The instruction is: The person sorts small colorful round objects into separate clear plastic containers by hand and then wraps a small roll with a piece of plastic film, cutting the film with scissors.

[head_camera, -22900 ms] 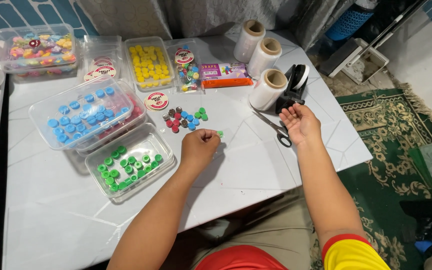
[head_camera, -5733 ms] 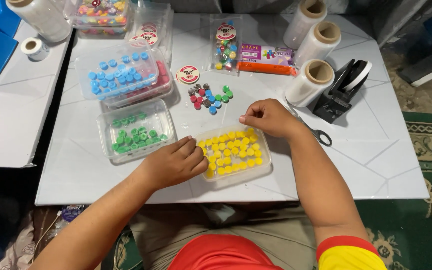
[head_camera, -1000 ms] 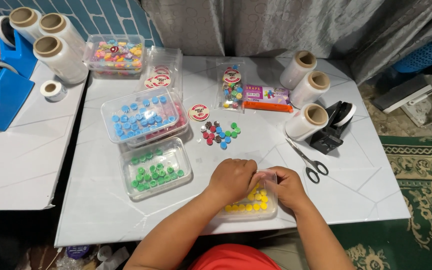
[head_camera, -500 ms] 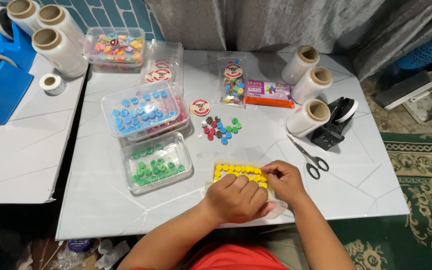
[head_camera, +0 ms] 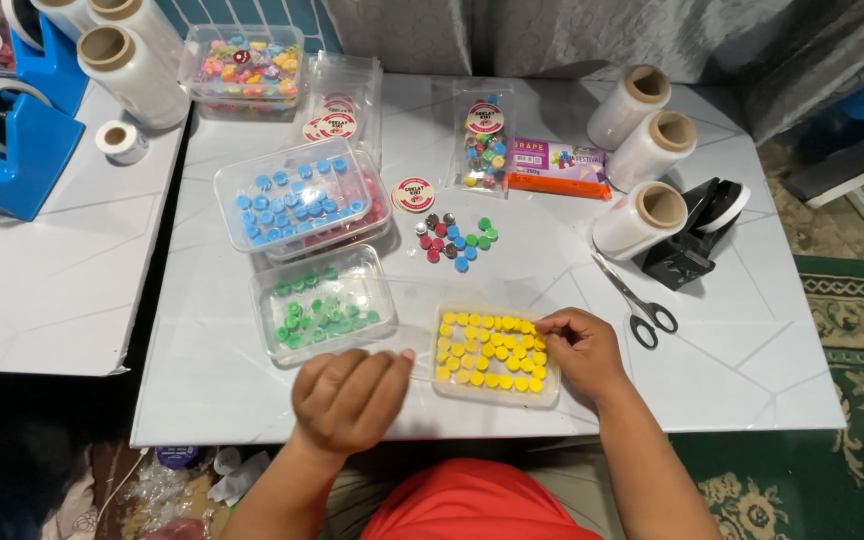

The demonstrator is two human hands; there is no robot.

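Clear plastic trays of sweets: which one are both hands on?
The clear plastic tray of yellow sweets, nearest the table edge; left hand and right hand flank it. Green and blue trays sit untouched.

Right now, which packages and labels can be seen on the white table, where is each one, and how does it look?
Clear pouch of mixed sweets: back centre, tall, with a round red-and-white label.
Flat box: right of that pouch, purple and orange.
Round sticker: loose, centre, red and white.
Stack of clear bags: back left of the pouch, with round red-and-white labels.
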